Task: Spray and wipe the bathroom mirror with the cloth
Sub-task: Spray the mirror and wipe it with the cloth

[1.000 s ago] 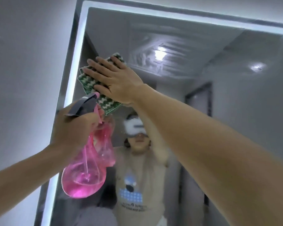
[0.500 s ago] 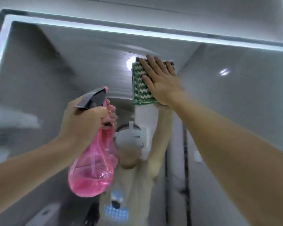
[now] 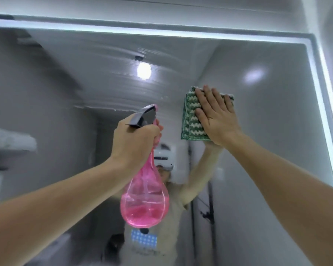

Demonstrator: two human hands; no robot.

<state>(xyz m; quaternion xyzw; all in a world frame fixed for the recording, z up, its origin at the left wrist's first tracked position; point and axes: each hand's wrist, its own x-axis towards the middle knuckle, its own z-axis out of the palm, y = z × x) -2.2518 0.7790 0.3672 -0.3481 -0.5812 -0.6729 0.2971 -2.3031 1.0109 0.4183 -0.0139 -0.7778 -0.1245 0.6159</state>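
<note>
Two hands up: right hand (image 3: 217, 120) lies flat, pressing the green cloth (image 3: 193, 120) on the mirror (image 3: 267, 116), upper right. Left hand (image 3: 135, 143) grips the pink spray bottle (image 3: 145, 204), just left of the cloth, nozzle toward glass.

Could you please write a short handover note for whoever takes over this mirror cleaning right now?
Left hand: grip closed round the neck of the pink spray bottle, held up in front of the mirror; some pink liquid sits in its base.
Right hand: flat, fingers straight, pressing the folded green and white cloth against the glass in the upper right area.
Done: wipe streaks show across the upper middle of the mirror.
Left: judging by where the cloth is, the strip along the right edge and the lower glass probably need wiping; spray again if it looks dry.
</note>
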